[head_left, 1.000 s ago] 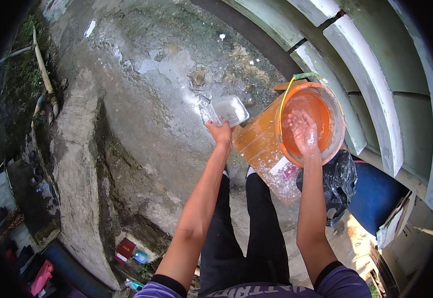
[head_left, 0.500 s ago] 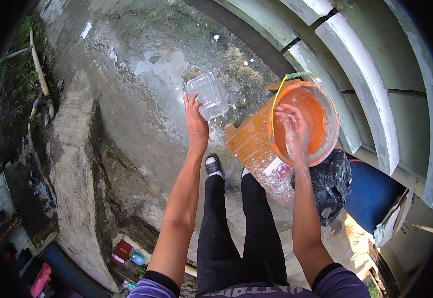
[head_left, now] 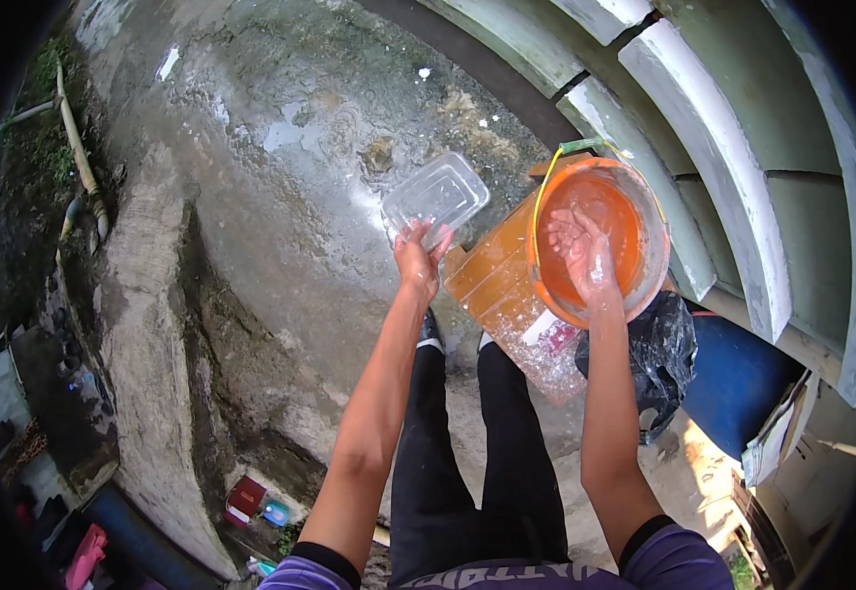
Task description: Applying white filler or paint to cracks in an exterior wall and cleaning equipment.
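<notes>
My left hand [head_left: 418, 258] grips a clear rectangular plastic container [head_left: 436, 194] by its near edge, holding it up over the wet concrete ground. My right hand [head_left: 577, 241] is wet, fingers spread and cupped, over the mouth of an orange bucket [head_left: 644, 270] with a yellow-green handle. The bucket stands on an orange wooden board [head_left: 492, 280]. A clear plastic bag [head_left: 546, 349] lies below the board.
Wet concrete ground [head_left: 281, 167] stretches ahead, with a raised concrete kerb [head_left: 148, 324] at left. Pale curved steps [head_left: 713, 147] rise at right. A black plastic bag [head_left: 659, 354] and a blue barrel [head_left: 742, 379] sit at lower right. Small boxes [head_left: 249, 497] lie near my feet.
My left hand has shifted the clear container from right beside the bucket out to the left over the wet ground. My right hand stays over the bucket.
</notes>
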A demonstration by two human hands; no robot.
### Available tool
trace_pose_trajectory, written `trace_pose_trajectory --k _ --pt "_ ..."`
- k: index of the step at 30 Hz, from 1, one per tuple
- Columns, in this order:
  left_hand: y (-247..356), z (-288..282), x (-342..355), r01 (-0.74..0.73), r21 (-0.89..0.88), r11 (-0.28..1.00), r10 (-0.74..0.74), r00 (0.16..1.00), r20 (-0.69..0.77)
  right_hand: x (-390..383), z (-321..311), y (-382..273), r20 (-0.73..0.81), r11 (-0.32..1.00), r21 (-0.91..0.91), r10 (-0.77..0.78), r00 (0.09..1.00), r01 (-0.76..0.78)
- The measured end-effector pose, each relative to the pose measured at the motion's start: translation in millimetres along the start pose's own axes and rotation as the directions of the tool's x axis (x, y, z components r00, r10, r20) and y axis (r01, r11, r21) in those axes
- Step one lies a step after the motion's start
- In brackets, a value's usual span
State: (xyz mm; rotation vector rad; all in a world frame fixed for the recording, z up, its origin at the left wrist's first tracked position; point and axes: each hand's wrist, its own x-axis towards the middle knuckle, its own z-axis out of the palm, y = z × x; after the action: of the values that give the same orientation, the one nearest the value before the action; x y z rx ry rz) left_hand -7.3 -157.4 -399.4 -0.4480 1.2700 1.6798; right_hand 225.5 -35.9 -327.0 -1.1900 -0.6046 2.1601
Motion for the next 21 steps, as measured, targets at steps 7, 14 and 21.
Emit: trace_pose_trajectory --k 7,14,21 --pt "-35.3 27.8 -8.0 0.004 0.116 0.993 -0.005 1.000 0.016 -5.2 89.6 44.5 0.150 0.793 -0.594 -0.053 0.987 0.133" --pt "-24.1 8.2 7.1 0.393 0.010 0.920 -0.391 0.912 0.124 -32.9 55.9 18.6 -0.107 0.801 -0.496 -0.438 0.893 0.334" --pt "-5.6 -17.3 16.8 -0.675 0.720 -0.162 0.686 0.448 0.574 26.5 -89.2 67.5 -0.553 0.741 -0.658 -0.597 0.582 0.135"
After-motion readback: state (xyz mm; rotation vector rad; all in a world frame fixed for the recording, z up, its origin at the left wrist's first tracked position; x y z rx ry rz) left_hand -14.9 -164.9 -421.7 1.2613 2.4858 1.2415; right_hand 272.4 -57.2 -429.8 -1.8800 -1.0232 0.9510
